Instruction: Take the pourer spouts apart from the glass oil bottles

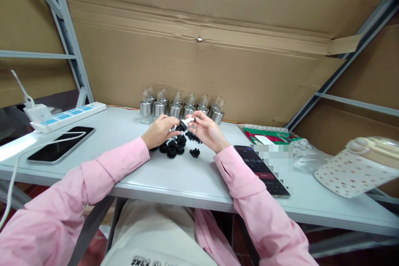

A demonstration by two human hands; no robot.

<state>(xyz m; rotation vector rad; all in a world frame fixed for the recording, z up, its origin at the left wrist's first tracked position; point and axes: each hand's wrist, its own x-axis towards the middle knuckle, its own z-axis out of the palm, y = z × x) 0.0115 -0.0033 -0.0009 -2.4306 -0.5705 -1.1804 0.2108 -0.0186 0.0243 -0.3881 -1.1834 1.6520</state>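
My left hand (159, 133) is closed on a bottle-top piece, a ridged black cap (180, 127) with a white spout (188, 121) angled up to the right. My right hand (208, 131) pinches at the spout's tip, where a small dark bit shows between thumb and fingers. Both hands are raised just over the table, close together. Below them lie several round black caps (171, 148) in a loose group. Small black pieces (195, 153) sit in a pile to their right, with more (192, 136) partly hidden behind my right hand.
Glass bottles with silver bands (160, 108) stand in rows against the cardboard wall (199, 66). On the left are a power strip (75, 114) and a phone (62, 144) with a cable. To the right are another phone (262, 170), plastic bags (307, 156) and a dotted jug (352, 170).
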